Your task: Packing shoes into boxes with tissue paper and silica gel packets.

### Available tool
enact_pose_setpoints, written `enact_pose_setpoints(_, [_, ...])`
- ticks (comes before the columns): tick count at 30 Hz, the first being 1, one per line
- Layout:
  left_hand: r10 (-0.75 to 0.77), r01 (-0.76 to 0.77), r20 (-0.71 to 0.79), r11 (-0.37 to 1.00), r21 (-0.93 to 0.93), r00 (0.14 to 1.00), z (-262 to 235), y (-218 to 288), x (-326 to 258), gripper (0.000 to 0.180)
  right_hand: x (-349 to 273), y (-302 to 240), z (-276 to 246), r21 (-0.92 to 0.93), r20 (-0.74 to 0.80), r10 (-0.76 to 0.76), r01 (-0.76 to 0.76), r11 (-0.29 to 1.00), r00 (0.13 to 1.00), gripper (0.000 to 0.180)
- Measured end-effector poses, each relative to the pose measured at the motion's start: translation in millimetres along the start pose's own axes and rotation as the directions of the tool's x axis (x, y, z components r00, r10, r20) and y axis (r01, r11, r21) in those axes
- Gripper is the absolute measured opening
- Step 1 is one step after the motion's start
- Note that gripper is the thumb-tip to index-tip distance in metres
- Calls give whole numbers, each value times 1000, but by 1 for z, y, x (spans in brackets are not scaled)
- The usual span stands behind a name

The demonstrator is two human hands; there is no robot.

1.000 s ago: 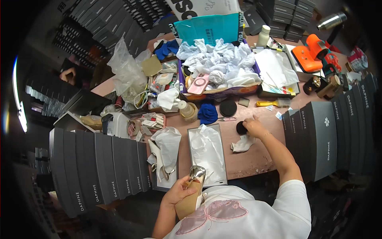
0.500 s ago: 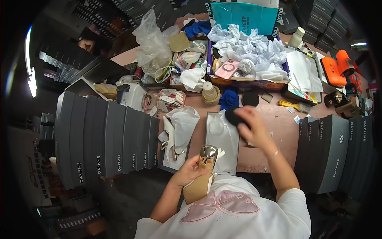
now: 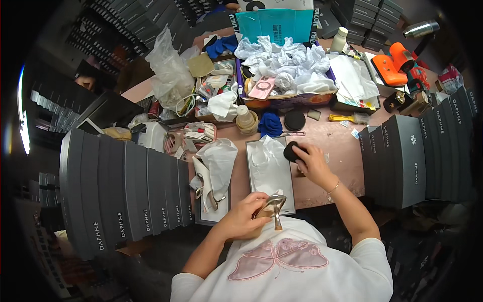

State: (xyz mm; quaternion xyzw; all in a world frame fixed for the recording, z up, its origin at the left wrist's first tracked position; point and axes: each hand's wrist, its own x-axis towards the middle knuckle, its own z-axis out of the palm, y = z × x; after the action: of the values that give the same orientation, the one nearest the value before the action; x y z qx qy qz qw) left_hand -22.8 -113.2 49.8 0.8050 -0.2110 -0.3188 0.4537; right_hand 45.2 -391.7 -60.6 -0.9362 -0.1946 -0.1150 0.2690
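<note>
A shiny gold high-heeled shoe [image 3: 276,205] is gripped in my left hand [image 3: 240,217], close to my shirt, its heel pointing down toward me. My fingers wrap the shoe and hide part of it. In my right hand [image 3: 318,165] a round black pad [image 3: 291,152] is pinched, held at the right edge of an open shoebox lined with white paper [image 3: 270,173]. To the left of that box, another open box holds a pale heeled shoe [image 3: 205,182] and white tissue paper [image 3: 220,160].
Rows of dark grey shoeboxes [image 3: 133,186] stand left, with more [image 3: 406,161] at right. Behind are a bin of crumpled white paper [image 3: 287,63], a pink phone [image 3: 262,87], a blue cloth [image 3: 270,125], another round black pad [image 3: 295,120] and a yellow-handled brush [image 3: 348,119].
The gold shoe has turned in my left hand, from sole upward to heel showing. My right hand, still with the black pad, is less blurred. The whole view has shifted somewhat.
</note>
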Motion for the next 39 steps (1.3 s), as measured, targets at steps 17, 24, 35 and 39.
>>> enact_pose_setpoints(17, [84, 138, -373, 836, 531, 924, -25, -61, 90, 32, -107, -57, -30, 788, 608, 403, -583, -199, 684, 54])
enact_pose_setpoints(24, [41, 84, -418, 957, 277, 908, -12, -124, 147, 20, -114, -37, -31, 469, 432, 218, -11, -883, 875, 48])
enact_pose_setpoints(35, [549, -408, 82, 505, 760, 832, -54, 62, 77, 15, -137, -48, -48, 596, 360, 218, -43, -801, 907, 53])
enact_pose_setpoints(39, [585, -502, 235, 348, 792, 776, -36, 28, 61, 12, -152, -88, -102, 847, 343, 133, -245, -471, 930, 63])
